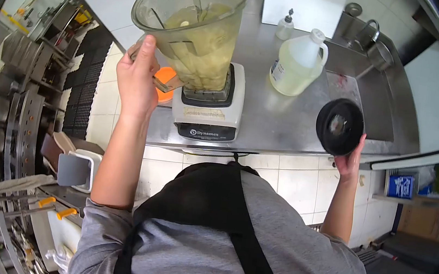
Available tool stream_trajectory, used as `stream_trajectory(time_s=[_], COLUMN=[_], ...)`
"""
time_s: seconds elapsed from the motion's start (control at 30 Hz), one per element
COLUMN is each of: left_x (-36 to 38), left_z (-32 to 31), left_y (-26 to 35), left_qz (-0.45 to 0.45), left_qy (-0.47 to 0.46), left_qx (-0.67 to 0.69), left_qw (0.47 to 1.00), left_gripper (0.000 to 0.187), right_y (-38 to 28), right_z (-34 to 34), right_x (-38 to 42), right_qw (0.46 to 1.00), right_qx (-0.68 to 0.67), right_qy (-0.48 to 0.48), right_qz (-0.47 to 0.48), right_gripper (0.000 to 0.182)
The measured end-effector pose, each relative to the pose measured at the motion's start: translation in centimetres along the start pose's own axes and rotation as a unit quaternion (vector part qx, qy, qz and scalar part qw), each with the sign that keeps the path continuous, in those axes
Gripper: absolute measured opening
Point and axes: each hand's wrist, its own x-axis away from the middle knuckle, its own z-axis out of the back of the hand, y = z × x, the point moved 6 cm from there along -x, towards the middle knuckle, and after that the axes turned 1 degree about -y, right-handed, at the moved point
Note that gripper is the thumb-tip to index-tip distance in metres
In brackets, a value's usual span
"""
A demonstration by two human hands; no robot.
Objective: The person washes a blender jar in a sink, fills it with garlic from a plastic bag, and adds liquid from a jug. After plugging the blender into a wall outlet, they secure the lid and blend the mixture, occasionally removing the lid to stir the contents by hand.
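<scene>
A clear blender jar (208, 53) with pale yellow-green contents stands on the white blender base (207, 111), its top uncovered. My left hand (138, 75) is wrapped round the jar's handle, thumb up near the rim. Over at the right, my right hand (349, 158) holds a round black blender lid (340, 119) by its lower edge, above the front of the steel counter. The lid's round middle looks lighter and see-through. Between the two hands, farther back, stands a jug (298, 64) of pale yellow liquid with a white cap.
A small pump bottle (286, 26) and a white board (303, 7) are at the back of the steel counter (270, 124). The sink (380, 102) with faucet and a pot (380, 55) lies right. An orange round thing (165, 84) sits left of the blender base.
</scene>
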Motion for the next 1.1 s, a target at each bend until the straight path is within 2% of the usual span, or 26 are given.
stream_trajectory(time_s=[0.07, 0.1, 0.13, 0.2, 0.27, 0.3, 0.33, 0.4, 0.47, 0.53, 0.57, 0.6, 0.67, 0.7, 0.83, 0.9, 1.03, 1.1], left_x=[0.0, -0.1, -0.1, -0.3, 0.1, 0.2, 0.4, 0.9, 1.6, 1.8, 1.8, 1.9, 2.0, 2.0, 2.3, 2.5, 2.2, 1.5], left_z=[0.3, 0.3, 0.1, 0.1, 0.4, 0.7, 1.0, 2.1, 3.3, 4.6, 5.4, 6.1, 7.4, 8.2, 9.5, 9.4, 8.6, 7.5], left_y=[-0.3, -0.3, -0.3, -0.4, -0.1, -0.2, -0.3, -0.5, -0.5, -0.2, 0.2, 0.2, 0.7, 0.7, 2.0, 3.3, 5.6, 7.9], left_qz=[-0.009, -0.013, -0.016, 0.005, 0.015, 0.012, -0.005, -0.023, -0.052, -0.089, -0.124, -0.125, -0.147, -0.140, -0.153, -0.165, -0.209, -0.252], left_qy=[-0.047, -0.042, -0.038, -0.091, -0.126, -0.129, -0.139, -0.146, -0.113, -0.093, -0.072, -0.070, -0.054, -0.048, -0.017, -0.013, -0.015, -0.018], left_qx=[0.016, 0.009, 0.004, 0.024, -0.012, -0.008, -0.005, -0.001, -0.089, -0.103, -0.120, -0.118, -0.113, -0.099, -0.109, -0.117, -0.142, -0.182], left_qw=[0.999, 0.999, 0.999, 0.996, 0.992, 0.992, 0.990, 0.989, 0.988, 0.986, 0.982, 0.983, 0.981, 0.984, 0.982, 0.979, 0.967, 0.950], left_gripper=[0.028, 0.029, 0.029, 0.032, 0.029, 0.029, 0.026, 0.027, 0.030, 0.026, 0.024, 0.024, 0.022, 0.022, 0.019, 0.018, 0.014, 0.014], right_y=[0.3, 0.7, 1.2, 2.6, 1.9, 1.0, 0.9, 0.4, 0.2, 0.4, 0.9, 1.0, 1.7, 2.0, 1.4, 1.0, -1.2, -4.4], right_z=[-2.9, -3.6, -3.5, -0.8, -3.6, -6.4, -7.1, -8.9, -8.8, -8.1, -9.3, -9.2, -9.2, -9.6, -13.6, -15.5, -19.6, -23.9], right_x=[1.2, 1.4, 1.3, 0.1, 2.4, 4.1, 4.5, 5.2, 5.0, 4.2, 4.3, 4.0, 2.5, 2.1, 1.7, 1.0, -0.5, -0.1], right_qw=[0.998, 0.996, 0.991, 0.969, 0.911, 0.855, 0.854, 0.806, 0.805, 0.873, 0.916, 0.915, 0.955, 0.962, 0.975, 0.978, 0.973, 0.908], right_qx=[-0.021, 0.016, 0.055, 0.105, 0.255, 0.349, 0.349, 0.388, 0.388, 0.280, 0.171, 0.173, 0.050, 0.019, -0.002, -0.031, 0.001, 0.102], right_qy=[-0.008, -0.008, -0.005, 0.033, 0.087, 0.107, 0.107, 0.094, 0.097, 0.107, 0.087, 0.085, 0.062, 0.052, 0.026, -0.035, -0.067, -0.130], right_qz=[0.053, 0.089, 0.125, 0.221, 0.313, 0.368, 0.372, 0.436, 0.439, 0.384, 0.353, 0.354, 0.286, 0.266, 0.223, 0.201, 0.222, 0.386], right_gripper=[0.071, 0.069, 0.067, 0.055, 0.041, 0.042, 0.042, 0.044, 0.045, 0.044, 0.042, 0.042, 0.040, 0.046, 0.057, 0.060, 0.066, 0.074])
